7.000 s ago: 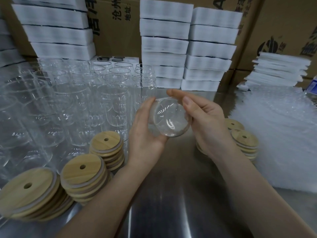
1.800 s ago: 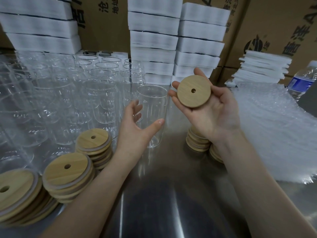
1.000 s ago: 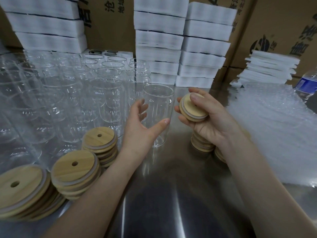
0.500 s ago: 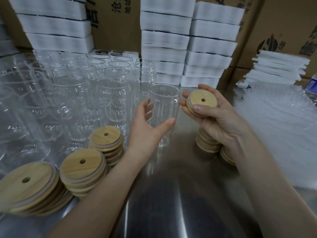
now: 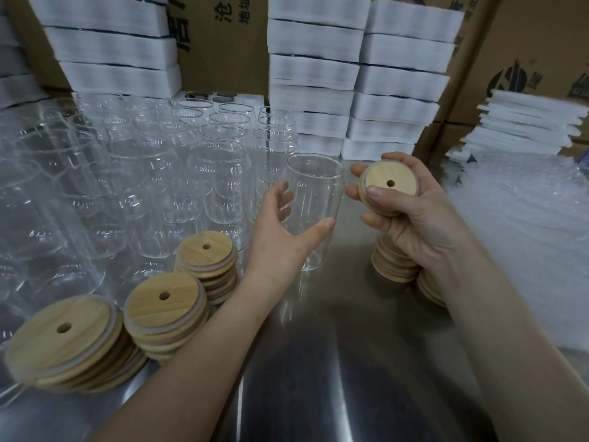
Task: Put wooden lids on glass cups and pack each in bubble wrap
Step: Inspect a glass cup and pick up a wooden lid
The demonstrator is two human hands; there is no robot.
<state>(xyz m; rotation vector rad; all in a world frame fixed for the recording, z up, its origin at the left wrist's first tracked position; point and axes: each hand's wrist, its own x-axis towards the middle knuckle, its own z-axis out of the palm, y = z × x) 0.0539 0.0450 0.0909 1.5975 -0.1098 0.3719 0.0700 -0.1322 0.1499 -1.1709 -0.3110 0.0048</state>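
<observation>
A clear glass cup [image 5: 314, 199] stands upright on the steel table [image 5: 350, 362], its mouth uncovered. My left hand [image 5: 283, 237] curls round its lower half, thumb in front and fingers behind. Just right of the cup's rim, my right hand [image 5: 411, 218] holds a round wooden lid [image 5: 387, 186] with a small centre hole, thumb across its top face. The lid is tilted and apart from the cup. A sheet of bubble wrap [image 5: 526, 237] lies flat at the right.
Several empty glass cups [image 5: 159, 173] crowd the left and back. Stacks of wooden lids [image 5: 165, 317] sit at front left, and more lids [image 5: 393, 266] under my right wrist. White foam packs [image 5: 350, 84] and cardboard boxes [image 5: 526, 59] line the back.
My right hand has turned the lid from edge-on to face-up and kept it beside the cup's rim. My left hand has stayed on the cup.
</observation>
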